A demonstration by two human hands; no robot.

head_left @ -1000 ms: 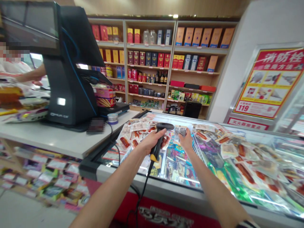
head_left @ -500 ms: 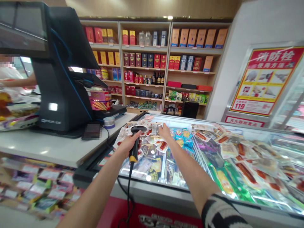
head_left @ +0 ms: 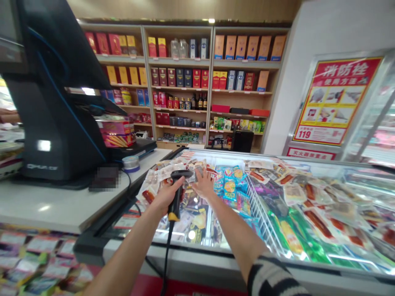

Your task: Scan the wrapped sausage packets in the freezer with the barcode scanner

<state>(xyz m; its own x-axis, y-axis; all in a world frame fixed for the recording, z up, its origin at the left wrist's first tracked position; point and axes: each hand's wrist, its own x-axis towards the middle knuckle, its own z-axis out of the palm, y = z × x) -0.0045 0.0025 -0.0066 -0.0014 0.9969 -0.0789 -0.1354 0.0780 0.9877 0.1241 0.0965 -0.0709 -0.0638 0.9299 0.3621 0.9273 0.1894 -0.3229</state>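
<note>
My left hand (head_left: 168, 195) is wrapped round the grip of a black and yellow barcode scanner (head_left: 175, 201), its head pointing right toward my other hand. My right hand (head_left: 203, 183) lies palm down with fingers spread over clear sealed food packets (head_left: 165, 170) on the freezer's glass top. Its fingertips touch a packet there; I see no grip round it. More packets with reddish-brown sausages lie left of and under the scanner. Blue snack bags (head_left: 230, 185) sit in the freezer just right of my right hand.
A black checkout terminal (head_left: 58, 119) stands on the white counter (head_left: 61, 205) at left, with a tape roll (head_left: 131, 163) near its edge. The freezer (head_left: 262, 263) stretches right, with a white wire divider (head_left: 259, 209) and sausage packets (head_left: 319, 222). Behind are shelves (head_left: 180, 61) of boxes and bottles.
My right hand has come back slightly and left, its fingers now spread over the packets. The scanner stays in my left hand. The view has swung a little to the right.
</note>
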